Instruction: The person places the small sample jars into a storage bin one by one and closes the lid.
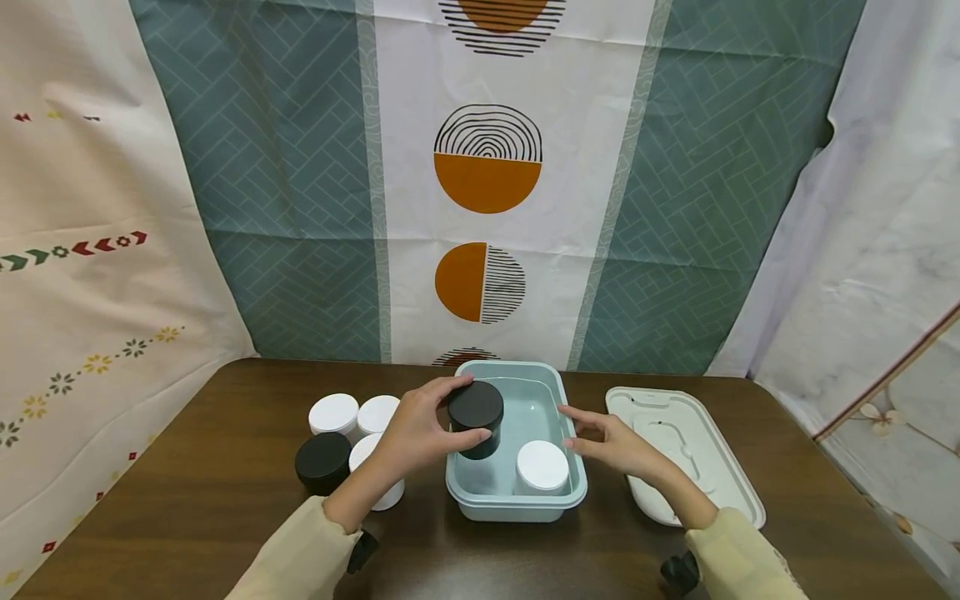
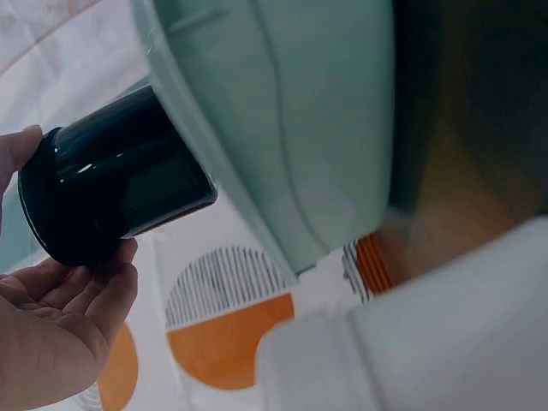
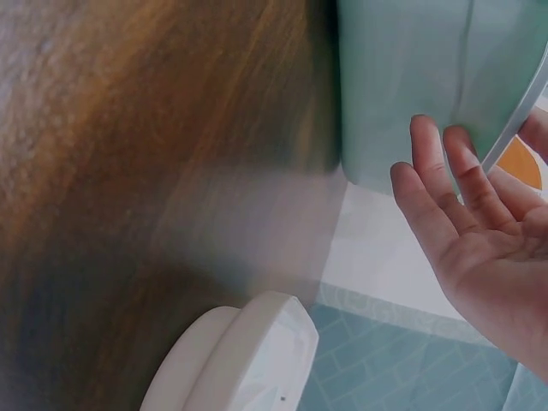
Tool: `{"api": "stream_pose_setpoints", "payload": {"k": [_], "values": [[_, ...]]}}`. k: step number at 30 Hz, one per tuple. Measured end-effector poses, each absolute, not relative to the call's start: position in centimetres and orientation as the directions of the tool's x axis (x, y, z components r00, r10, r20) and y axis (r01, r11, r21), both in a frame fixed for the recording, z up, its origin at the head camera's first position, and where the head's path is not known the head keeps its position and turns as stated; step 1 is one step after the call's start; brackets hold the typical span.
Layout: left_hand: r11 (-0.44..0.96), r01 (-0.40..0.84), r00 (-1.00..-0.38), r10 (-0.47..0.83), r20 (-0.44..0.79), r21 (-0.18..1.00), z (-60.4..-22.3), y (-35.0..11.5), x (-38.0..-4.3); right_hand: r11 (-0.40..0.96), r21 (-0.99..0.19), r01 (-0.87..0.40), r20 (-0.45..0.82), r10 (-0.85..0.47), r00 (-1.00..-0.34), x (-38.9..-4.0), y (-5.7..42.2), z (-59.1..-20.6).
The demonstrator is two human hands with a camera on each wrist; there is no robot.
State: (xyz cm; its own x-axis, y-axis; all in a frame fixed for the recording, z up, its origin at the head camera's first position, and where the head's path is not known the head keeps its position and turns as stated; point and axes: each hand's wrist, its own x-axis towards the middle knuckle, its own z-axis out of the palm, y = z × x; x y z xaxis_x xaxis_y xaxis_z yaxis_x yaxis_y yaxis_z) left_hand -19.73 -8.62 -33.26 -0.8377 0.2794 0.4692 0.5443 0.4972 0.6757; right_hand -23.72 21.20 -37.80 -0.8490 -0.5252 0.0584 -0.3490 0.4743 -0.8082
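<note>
My left hand [image 1: 423, 421] grips a black lidded jar [image 1: 476, 408] between thumb and fingers, upright just inside the left rim of a pale blue-green plastic bin [image 1: 517, 375]. In the left wrist view the jar [image 2: 120, 175] shows its glossy side, overlapped by the bin's rim. A white-lidded jar [image 1: 542, 467] stands inside the bin at its near right. At the bin's right rim is my right hand [image 1: 611, 442], thumb and index tips over the edge. The right wrist view shows its other fingers [image 3: 471, 180] extended and relaxed along the bin's outer wall.
Left of the bin, several white-lidded jars [image 1: 333, 414] and a black-lidded jar [image 1: 323, 462] are grouped on the brown wooden table [image 1: 247, 450]. A whitish lid [image 1: 720, 450] lies to the right, beneath my right forearm. Patterned curtains [image 1: 487, 225] hang behind the table.
</note>
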Motion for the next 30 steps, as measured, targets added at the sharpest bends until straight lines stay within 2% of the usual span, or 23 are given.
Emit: {"api": "stream_pose_setpoints", "payload": {"k": [8,18,30], "values": [[0.527,0.544,-0.839,0.347,0.419,0.653,-34.9,-7.3,-19.8,0.469,-0.811,-0.351,0.062,-0.527,-0.848,-23.6,21.2,-37.7],[0.612,0.542,-0.833,0.479,0.276,0.575,-36.0,-6.9,-20.1,0.478,-0.805,-0.35,0.062,-0.52,-0.852,-23.8,21.2,-37.9],[0.629,0.586,-0.8,0.547,0.245,0.51,-36.0,-7.3,-20.5,0.455,-0.822,-0.342,0.059,-0.53,-0.846,-23.7,21.2,-37.6]]}}
